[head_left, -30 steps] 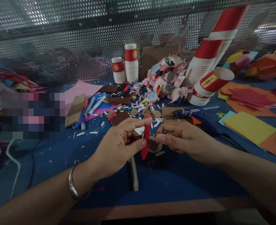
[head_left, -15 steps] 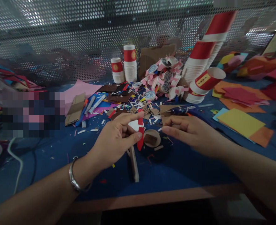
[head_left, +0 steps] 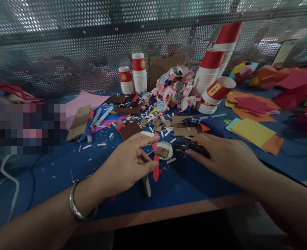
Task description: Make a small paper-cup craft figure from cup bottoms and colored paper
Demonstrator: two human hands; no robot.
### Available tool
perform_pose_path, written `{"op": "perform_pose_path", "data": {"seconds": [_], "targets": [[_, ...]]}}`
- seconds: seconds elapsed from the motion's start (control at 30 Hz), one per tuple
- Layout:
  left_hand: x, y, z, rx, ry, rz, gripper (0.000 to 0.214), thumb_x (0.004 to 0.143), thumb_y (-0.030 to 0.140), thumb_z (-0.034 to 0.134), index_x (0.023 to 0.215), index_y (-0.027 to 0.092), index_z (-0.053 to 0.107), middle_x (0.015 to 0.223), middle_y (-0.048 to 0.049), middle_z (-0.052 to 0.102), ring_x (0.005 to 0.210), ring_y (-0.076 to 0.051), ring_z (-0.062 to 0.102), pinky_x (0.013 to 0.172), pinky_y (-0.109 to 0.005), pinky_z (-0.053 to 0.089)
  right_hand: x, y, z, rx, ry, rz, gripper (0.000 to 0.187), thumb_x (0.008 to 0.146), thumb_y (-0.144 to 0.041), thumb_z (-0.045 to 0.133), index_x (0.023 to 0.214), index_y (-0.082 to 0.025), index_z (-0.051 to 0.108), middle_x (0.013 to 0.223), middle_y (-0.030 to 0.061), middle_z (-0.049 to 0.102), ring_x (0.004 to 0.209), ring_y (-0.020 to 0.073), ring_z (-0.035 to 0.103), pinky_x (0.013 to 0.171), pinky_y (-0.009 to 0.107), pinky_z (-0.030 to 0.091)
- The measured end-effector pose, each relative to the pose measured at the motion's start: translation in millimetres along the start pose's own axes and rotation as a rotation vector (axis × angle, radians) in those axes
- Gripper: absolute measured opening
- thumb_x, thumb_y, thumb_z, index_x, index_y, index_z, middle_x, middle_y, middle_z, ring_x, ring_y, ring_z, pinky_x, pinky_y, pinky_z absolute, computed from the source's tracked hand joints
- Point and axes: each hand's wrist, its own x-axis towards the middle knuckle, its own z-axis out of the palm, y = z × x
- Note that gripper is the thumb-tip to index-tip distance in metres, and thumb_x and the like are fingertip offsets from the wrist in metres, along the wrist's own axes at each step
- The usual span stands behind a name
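My left hand (head_left: 129,161) pinches a red paper strip (head_left: 156,168) between thumb and fingers; its lower end is pointed. Right of the strip lies a small white paper disc (head_left: 169,150) with a brown cardboard piece (head_left: 162,152) on it. A second white disc (head_left: 147,133) is partly hidden behind my left fingers. My right hand (head_left: 216,149) closes around a dark tool (head_left: 199,149) that looks like scissors, low over the table. Under my left hand lies a pale stick-like piece (head_left: 147,187), partly covered.
A blue glue gun (head_left: 212,125) lies beyond my right hand on cardboard. Paper scraps are strewn across the blue table (head_left: 195,187). Behind stand red-and-white paper cups (head_left: 139,74), a pile of pink-and-white paper pieces (head_left: 178,86) and leaning cup stacks (head_left: 208,69). Coloured paper (head_left: 257,133) lies right.
My right hand has gone from pinching a small white scrap to closing around the dark tool. My left hand still holds the red strip. The whole view has shifted slightly.
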Motion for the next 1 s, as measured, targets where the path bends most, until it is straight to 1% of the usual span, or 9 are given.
{"op": "perform_pose_path", "data": {"seconds": [0.2, 0.3, 0.37, 0.47, 0.53, 0.63, 0.73, 0.9, 1.0], "targets": [[-2, 2, 1.2, 0.158, -0.006, -0.024, 0.058, 0.083, 0.020, 0.068, 0.139, 0.014, 0.058, 0.127, -0.0110, 0.054, 0.071, -0.012, 0.071, 0.057, -0.025, 0.058, -5, 12, -10, -0.069, 0.120, -0.002, 0.041, 0.099, -0.058, 0.040, 0.098, -0.024, 0.063, 0.088, 0.0066, 0.071, 0.077, 0.0309, 0.069, 0.056, 0.035, 0.034], [-1, 0, 2.1, 0.174, 0.016, 0.006, 0.056, 0.084, 0.022, 0.067, 0.139, 0.016, 0.059, 0.123, -0.0093, 0.057, 0.071, -0.012, 0.070, 0.059, -0.026, 0.058, -2, 27, -11, -0.105, 0.180, 0.058, 0.039, 0.100, -0.054, 0.038, 0.093, -0.023, 0.060, 0.087, 0.0076, 0.069, 0.075, 0.0288, 0.066, 0.057, 0.036, 0.035], [1, -2, 1.6, 0.234, 0.044, 0.046, 0.050, 0.087, 0.022, 0.065, 0.136, 0.017, 0.062, 0.117, -0.0075, 0.061, 0.070, -0.012, 0.068, 0.061, -0.027, 0.057, 4, 38, -9, -0.100, 0.241, 0.095, 0.038, 0.098, -0.054, 0.041, 0.092, -0.023, 0.060, 0.089, 0.0079, 0.068, 0.084, 0.0294, 0.066, 0.061, 0.036, 0.038], [2, -2, -1.5, 0.419, 0.073, 0.136, 0.038, 0.091, 0.022, 0.062, 0.127, 0.017, 0.068, 0.111, -0.0072, 0.068, 0.084, -0.018, 0.068, 0.077, -0.034, 0.056, 14, 52, -4, -0.011, 0.201, 0.236, 0.043, 0.089, -0.063, 0.050, 0.093, -0.022, 0.062, 0.091, 0.0096, 0.067, 0.091, 0.0327, 0.065, 0.066, 0.036, 0.040], [3, -3, -4.6, 0.574, 0.073, 0.195, 0.032, 0.093, 0.025, 0.061, 0.122, 0.016, 0.071, 0.107, -0.0081, 0.071, 0.096, -0.024, 0.064, 0.087, -0.041, 0.052, 20, 58, -1, 0.052, 0.156, 0.261, 0.046, 0.086, -0.066, 0.055, 0.097, -0.021, 0.061, 0.091, 0.0097, 0.069, 0.089, 0.0319, 0.067, 0.069, 0.037, 0.042], [4, -4, -9.1, 0.730, 0.038, 0.229, 0.031, 0.095, 0.030, 0.059, 0.120, 0.019, 0.074, 0.099, -0.0087, 0.071, 0.095, -0.028, 0.056, 0.087, -0.046, 0.048, 25, 61, 1, 0.129, 0.109, 0.294, 0.052, 0.085, -0.069, 0.057, 0.103, -0.020, 0.058, 0.093, 0.0109, 0.071, 0.087, 0.0316, 0.067, 0.070, 0.038, 0.043], [5, -5, -11.3, 0.762, 0.031, 0.227, 0.030, 0.095, 0.031, 0.059, 0.119, 0.021, 0.075, 0.099, -0.0086, 0.066, 0.094, -0.027, 0.052, 0.086, -0.045, 0.046, 28, 62, 4, 0.207, 0.100, 0.322, 0.052, 0.082, -0.068, 0.061, 0.104, -0.021, 0.056, 0.095, 0.0112, 0.071, 0.085, 0.0300, 0.067, 0.070, 0.038, 0.044], [11, -5, -7.3, 0.718, 0.146, 0.289, 0.036, 0.091, 0.030, 0.066, 0.125, 0.018, 0.071, 0.111, -0.0110, 0.057, 0.108, -0.029, 0.048, 0.095, -0.045, 0.043, 29, 69, 8, 0.342, 0.127, 0.349, 0.048, 0.079, -0.062, 0.068, 0.102, -0.021, 0.057, 0.096, 0.0099, 0.070, 0.081, 0.0252, 0.065, 0.072, 0.036, 0.047], [15, -4, -2.9, 0.716, 0.094, 0.285, 0.035, 0.090, 0.035, 0.067, 0.122, 0.020, 0.072, 0.113, -0.0104, 0.056, 0.108, -0.029, 0.049, 0.098, -0.047, 0.042, 28, 70, 8, 0.387, 0.164, 0.373, 0.047, 0.078, -0.060, 0.071, 0.101, -0.020, 0.060, 0.097, 0.0095, 0.070, 0.084, 0.0251, 0.065, 0.075, 0.037, 0.048]]}}
